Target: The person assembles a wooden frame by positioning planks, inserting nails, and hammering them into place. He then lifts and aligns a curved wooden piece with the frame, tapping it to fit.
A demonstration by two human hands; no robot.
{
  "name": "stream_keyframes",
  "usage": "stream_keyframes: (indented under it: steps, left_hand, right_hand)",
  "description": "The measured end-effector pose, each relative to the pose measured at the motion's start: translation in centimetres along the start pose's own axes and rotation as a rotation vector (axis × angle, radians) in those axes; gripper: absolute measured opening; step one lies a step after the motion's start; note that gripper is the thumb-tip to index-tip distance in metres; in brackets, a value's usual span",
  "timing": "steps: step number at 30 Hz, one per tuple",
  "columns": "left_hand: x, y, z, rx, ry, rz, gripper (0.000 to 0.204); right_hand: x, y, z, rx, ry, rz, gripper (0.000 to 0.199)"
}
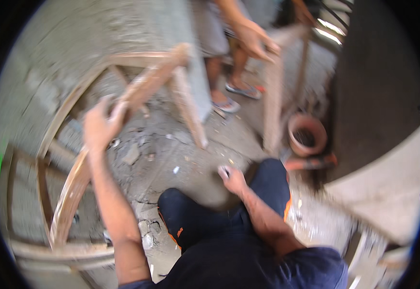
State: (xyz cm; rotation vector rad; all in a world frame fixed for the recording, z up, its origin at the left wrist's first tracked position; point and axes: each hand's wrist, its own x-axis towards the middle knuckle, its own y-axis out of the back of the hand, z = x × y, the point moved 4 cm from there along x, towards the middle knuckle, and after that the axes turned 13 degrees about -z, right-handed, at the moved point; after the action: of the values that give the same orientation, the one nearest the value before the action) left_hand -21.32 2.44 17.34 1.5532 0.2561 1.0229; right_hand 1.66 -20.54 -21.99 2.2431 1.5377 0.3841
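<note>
At the left, my left hand (pixel 101 126) is wrapped over the edge of a long wooden beam (pixel 154 79), its arm stretched forward. The beam runs slantwise from the lower left up to the top middle, and a shorter wooden leg (pixel 187 103) reaches down from near its upper end. Above my knees is my right hand (pixel 234 182), fingers curled in with a small dark spot at the fist. Blur hides what, if anything, it holds.
Ahead, another person's hand (pixel 256 41) touches the top of an upright wooden post (pixel 272 96). A reddish pot (pixel 307 135) stands at the right, with an orange-and-dark tool (pixel 311 162) beside it. More wooden framing (pixel 72 103) leans at the left; rubble (pixel 132 153) litters the floor.
</note>
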Motion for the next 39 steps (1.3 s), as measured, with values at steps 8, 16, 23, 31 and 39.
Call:
stream_keyframes:
  steps: [8, 16, 23, 31, 39]
  left_hand:
    - [1.4, -1.1, 0.9, 0.163, -0.058, -0.080, 0.053]
    - [1.4, -0.5, 1.8, 0.158, 0.040, -0.171, 0.052]
    - [1.4, 0.3, 2.4, 0.155, 0.136, -0.257, 0.049]
    - [1.3, 0.2, 2.1, 0.121, 0.137, -0.321, 0.053]
    - [2.1, -0.3, 2.6, 0.267, 0.159, -0.492, 0.083]
  right_hand:
    - [-1.3, 19.8, 7.2, -0.606, -0.241, 0.215, 0.027]
    - [-3.6, 26.2, 20.7, -1.177, -0.759, -0.501, 0.029]
    - [-1.8, 26.6, 14.6, -0.970, -0.711, -0.545, 0.053]
    - [-1.7, 22.0, -3.2, -0.218, -0.073, 0.095, 0.038]
    - [5.4, 9.8, -16.7, 0.420, 0.369, 0.405, 0.026]
